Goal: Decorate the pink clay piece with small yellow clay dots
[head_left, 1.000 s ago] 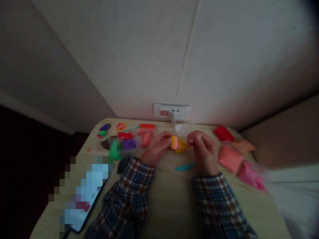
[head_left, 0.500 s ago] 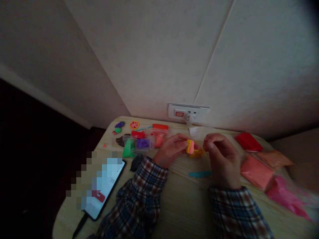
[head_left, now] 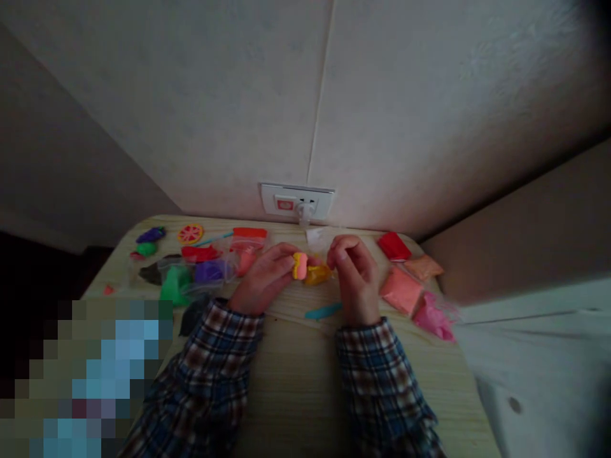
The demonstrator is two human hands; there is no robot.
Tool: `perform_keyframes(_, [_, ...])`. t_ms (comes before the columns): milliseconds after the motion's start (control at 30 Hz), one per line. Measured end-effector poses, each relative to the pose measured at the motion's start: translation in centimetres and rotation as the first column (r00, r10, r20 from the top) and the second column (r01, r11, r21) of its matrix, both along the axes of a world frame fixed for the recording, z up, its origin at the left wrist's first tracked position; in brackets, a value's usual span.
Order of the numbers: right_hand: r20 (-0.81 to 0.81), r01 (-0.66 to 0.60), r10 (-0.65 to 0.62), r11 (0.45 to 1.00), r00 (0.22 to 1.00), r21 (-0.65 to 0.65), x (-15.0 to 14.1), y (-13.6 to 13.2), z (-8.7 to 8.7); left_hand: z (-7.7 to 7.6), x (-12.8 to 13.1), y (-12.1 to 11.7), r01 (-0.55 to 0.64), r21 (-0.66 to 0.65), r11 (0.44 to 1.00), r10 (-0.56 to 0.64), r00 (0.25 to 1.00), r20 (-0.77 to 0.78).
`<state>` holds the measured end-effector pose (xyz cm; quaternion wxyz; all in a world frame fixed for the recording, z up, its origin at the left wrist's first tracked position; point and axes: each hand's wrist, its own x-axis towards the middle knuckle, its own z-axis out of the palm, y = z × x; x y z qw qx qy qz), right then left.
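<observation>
My left hand (head_left: 264, 278) is closed on a small pink clay piece with a bumpy yellow edge (head_left: 300, 266), held between thumb and fingers above the table. To its right my right hand (head_left: 354, 270) is raised, thumb and fingertips pinched together; whatever they hold, if anything, is too small to make out. An open-looking packet of yellow clay (head_left: 317, 274) lies behind and between the hands. Beside my right wrist rests a flat blue modelling tool (head_left: 323, 312), its right end hidden by that hand.
Bags of green (head_left: 175, 284) and purple clay (head_left: 210, 271) lie left, near a citrus-slice clay piece (head_left: 190, 234). Red (head_left: 394, 246), salmon (head_left: 401, 290) and pink packets (head_left: 434, 317) are on the right. Behind the table, a plug sits in a wall socket (head_left: 296, 201).
The view has turned to the right, so the table and hands appear farther left. My left hand keeps the pink and yellow piece; my right hand stays pinched beside it.
</observation>
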<state>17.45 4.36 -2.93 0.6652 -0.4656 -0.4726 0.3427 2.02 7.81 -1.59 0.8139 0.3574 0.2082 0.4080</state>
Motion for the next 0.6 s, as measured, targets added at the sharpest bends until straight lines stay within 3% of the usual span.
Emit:
perform_keyframes(233, [-0.03, -0.032, 0.032, 0.999, 0.999, 0.004, 0.4, -0.43, 0.05, 0.2, 0.78, -0.44, -0.041, -0.022, 0.999, 0.039, 0.995, -0.092])
perform_keyframes(600, [-0.084, -0.099, 0.099, 0.995, 0.992, 0.008, 0.12, -0.57, -0.22, -0.55, 0.34, -0.52, -0.041, 0.102, 0.994, 0.064, 0.97, -0.234])
